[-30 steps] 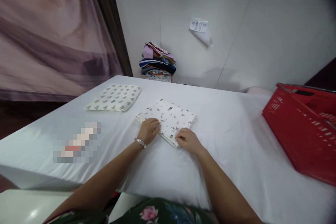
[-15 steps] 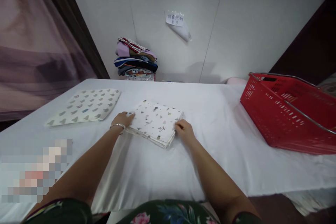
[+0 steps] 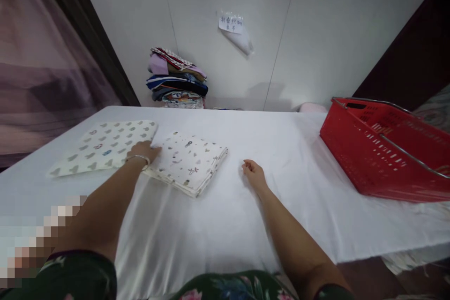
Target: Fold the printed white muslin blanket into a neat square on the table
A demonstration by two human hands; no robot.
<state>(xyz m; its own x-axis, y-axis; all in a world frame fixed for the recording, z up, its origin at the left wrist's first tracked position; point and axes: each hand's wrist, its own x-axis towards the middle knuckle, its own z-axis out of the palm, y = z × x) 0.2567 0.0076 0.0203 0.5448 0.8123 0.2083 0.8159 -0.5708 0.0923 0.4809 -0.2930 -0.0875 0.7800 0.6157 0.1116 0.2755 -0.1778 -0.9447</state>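
A folded white cloth point(image 3: 191, 157) printed with small grey and brown figures lies on the white-covered table in front of me. At its left edge is my left hand point(image 3: 143, 151), a bracelet on the wrist and the fingers closed on that edge; the fingertips are partly hidden. Under and beyond this hand lies a second folded cloth point(image 3: 112, 143), cream with grey rounded shapes. To the right of the printed cloth, apart from it, my right hand point(image 3: 255, 174) hovers low over the table, fingers loosely bent and slightly apart, nothing in them.
A red plastic basket point(image 3: 372, 159) with metal handles stands at the table's right side. Several folded fabrics point(image 3: 177, 77) are stacked beyond the far edge, by the wall. A paper sign point(image 3: 231, 23) hangs there. A curtain point(image 3: 52, 70) borders the left.
The printed folded cloth has slid left with my left hand, up against the cream one. My right hand has let go of its right edge and is now apart from it.
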